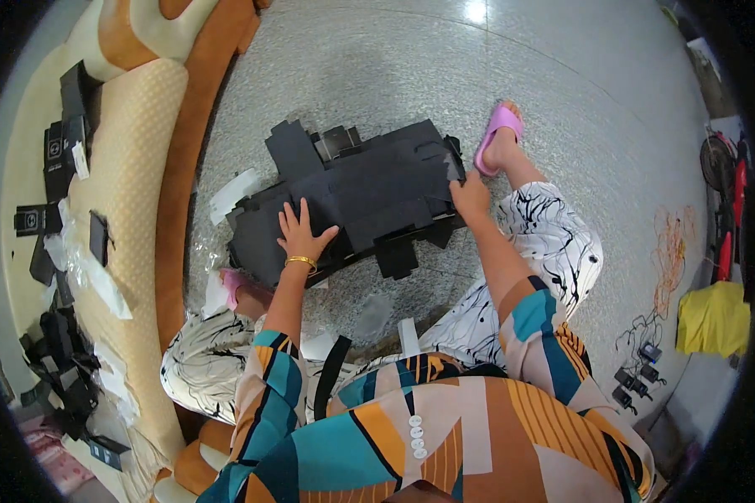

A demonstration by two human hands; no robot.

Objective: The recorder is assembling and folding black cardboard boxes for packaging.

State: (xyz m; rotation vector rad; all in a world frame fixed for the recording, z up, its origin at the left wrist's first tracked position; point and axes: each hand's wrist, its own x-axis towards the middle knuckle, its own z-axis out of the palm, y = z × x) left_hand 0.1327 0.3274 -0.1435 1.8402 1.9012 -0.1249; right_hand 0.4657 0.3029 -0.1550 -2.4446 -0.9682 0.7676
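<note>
A long pile of flattened black cardboard boxes (377, 180) lies between my feet, with several flaps jutting from its sides. My left hand (304, 239) rests flat on the left part of the pile, fingers spread. At the pile's right end, my right hand (471, 197) is closed on the cardboard edge; its fingertips are partly hidden. A loose black flap (294, 149) sticks up at the far side, beside a greyish piece (337, 141). What lies beneath the top sheets is hidden.
On the left, a cream sofa (138, 151) holds black boxes (57, 168), clear plastic wrap (80, 256) and a heap of black pieces (63, 356). White plastic (233, 194) lies by the pile. To the right are black adapters (633, 381), orange cord (669, 260) and yellow cloth (713, 318).
</note>
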